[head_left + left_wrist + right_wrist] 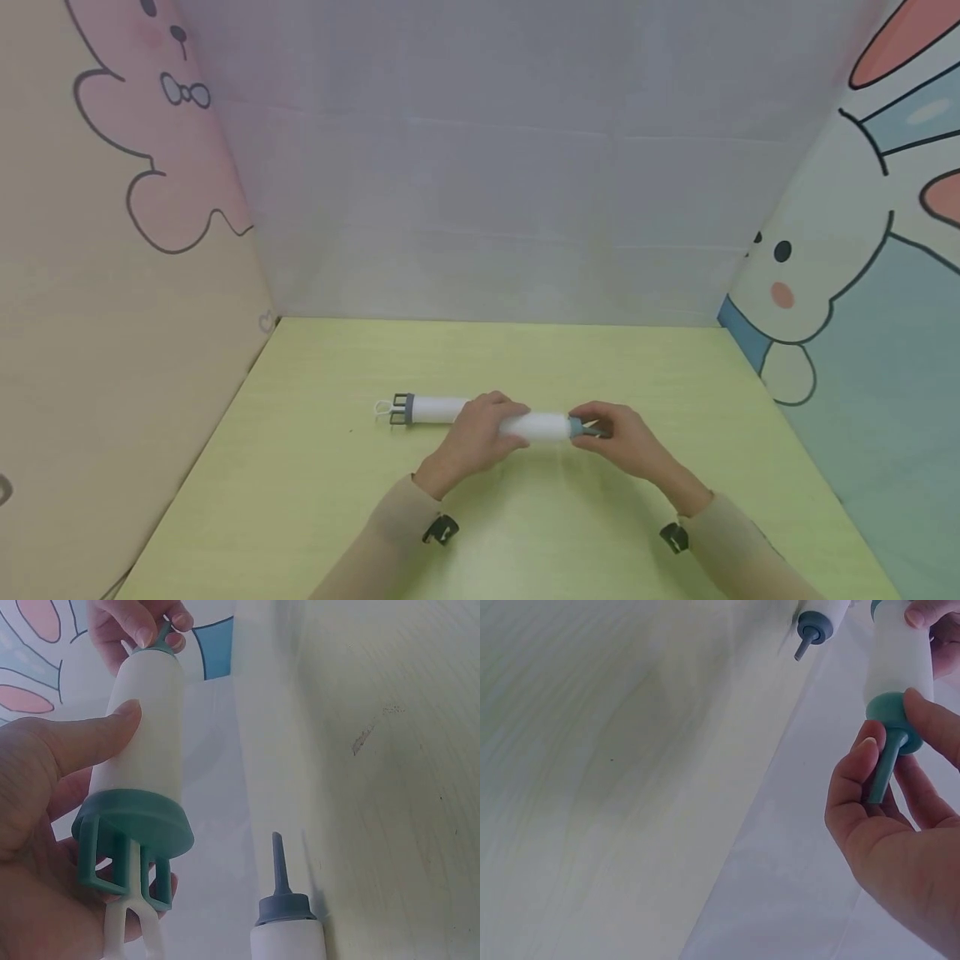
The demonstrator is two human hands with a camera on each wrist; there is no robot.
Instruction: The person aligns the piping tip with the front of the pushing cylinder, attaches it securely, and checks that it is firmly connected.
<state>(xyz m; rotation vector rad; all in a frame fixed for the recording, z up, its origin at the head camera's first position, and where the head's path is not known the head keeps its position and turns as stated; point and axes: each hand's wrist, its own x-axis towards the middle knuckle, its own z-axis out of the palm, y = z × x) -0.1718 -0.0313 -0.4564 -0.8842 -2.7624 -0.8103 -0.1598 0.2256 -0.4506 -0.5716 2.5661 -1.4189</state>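
Observation:
A white tube (546, 427) lies across the yellow-green table (525, 354), raised a little in both hands. It has a grey cage-like end cap (402, 409) on the left with a white loop (382, 409) sticking out. My left hand (480, 433) grips the tube round its middle; in the left wrist view the thumb (82, 742) lies along the tube (146, 727) above the cap (135, 829). My right hand (622, 437) pinches the grey nozzle (889, 761) at the tube's right end between thumb and fingers.
Cartoon panels close off the left side (112, 317) and the right side (862, 317), and a pale glossy wall (487, 192) stands at the back. A mirrored image of the nozzle (283, 907) shows on that glossy surface. Both wrists carry small black clips (441, 528).

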